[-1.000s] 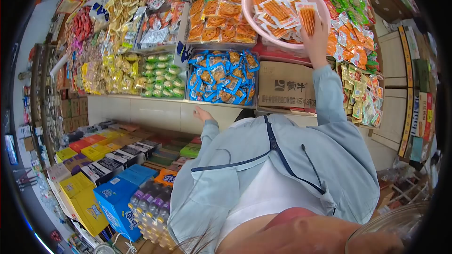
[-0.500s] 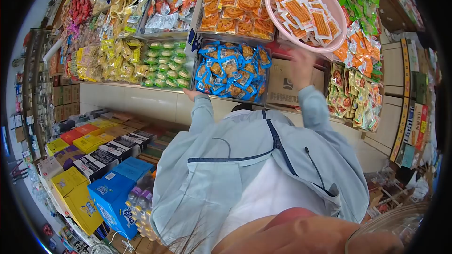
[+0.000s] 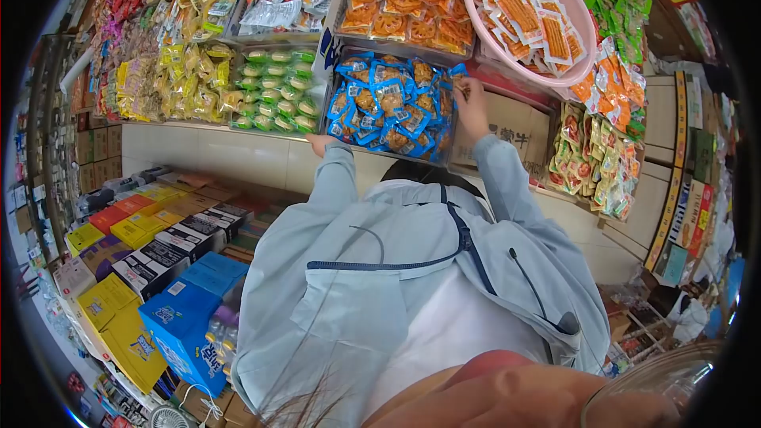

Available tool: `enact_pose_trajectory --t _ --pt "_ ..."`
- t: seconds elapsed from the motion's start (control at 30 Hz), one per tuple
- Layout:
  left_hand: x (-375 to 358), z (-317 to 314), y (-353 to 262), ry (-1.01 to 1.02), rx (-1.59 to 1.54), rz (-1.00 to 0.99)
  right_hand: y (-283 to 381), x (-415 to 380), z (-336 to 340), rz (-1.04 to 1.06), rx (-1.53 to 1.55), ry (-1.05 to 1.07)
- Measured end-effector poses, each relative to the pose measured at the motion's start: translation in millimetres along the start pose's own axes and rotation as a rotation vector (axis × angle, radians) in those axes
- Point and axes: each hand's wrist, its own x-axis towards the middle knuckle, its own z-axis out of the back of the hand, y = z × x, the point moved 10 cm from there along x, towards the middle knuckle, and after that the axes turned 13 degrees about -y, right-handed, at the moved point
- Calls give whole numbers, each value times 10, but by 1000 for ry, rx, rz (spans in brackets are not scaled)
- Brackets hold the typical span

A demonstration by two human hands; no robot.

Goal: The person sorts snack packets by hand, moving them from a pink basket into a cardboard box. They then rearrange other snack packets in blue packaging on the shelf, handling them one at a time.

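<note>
My left hand is at the front edge of the display, by the corner between the green-and-white packets and the clear bin of blue snack packets. Its fingers are partly hidden. My right hand is at the right rim of that bin, fingers curled and closed beside a blue packet at the back corner. Whether they hold the rim or a packet I cannot make out. Just right of this hand lies a flat brown cardboard box.
A pink basin of stick-snack packets sits behind my right hand. Orange ring-shaped snacks fill the bin behind the blue packets. Below left stand a blue carton and a yellow carton. Shelves line both sides.
My right hand has moved left and down from in front of the pink basin to the blue packets' bin, and its fingers have closed. My left hand stays at the front edge.
</note>
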Motion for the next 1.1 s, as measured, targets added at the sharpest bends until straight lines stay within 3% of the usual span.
enact_pose_trajectory --t 0.1,0.13,0.2,0.27,0.47,0.5,0.6,0.7,0.83,0.9,0.93,1.03,1.1 --pt "76 -14 69 4 14 -37 -329 -268 378 -292 -33 -71" --pt "139 -41 83 6 12 -56 -549 -377 485 -239 105 -178" --pt "401 -108 139 -33 34 -148 -1007 -670 587 -397 130 -180" --pt "46 62 -114 -31 132 -187 -1342 -1005 577 -493 137 -171" --pt "-80 132 -225 21 100 -209 -1008 -1331 273 -197 -55 363" --pt "-65 111 -172 33 114 -190 -850 -1318 346 -133 -119 366" --pt "-285 -148 75 437 -342 69 -631 -1304 471 10 -185 292" --pt "-687 157 576 489 2 342 -462 -1165 594 128 -180 112" --pt "-628 242 1216 443 31 634 41 -1065 322 148 -166 348" --pt "-774 105 1186 636 46 662 217 -1121 84 238 -248 547" --pt "-796 53 1188 651 56 668 233 -1119 50 245 -288 522" --pt "-684 -66 1168 668 102 662 137 -1137 -52 31 -342 638" --pt "-550 -106 1161 650 150 653 166 -1146 -62 -28 -345 608"
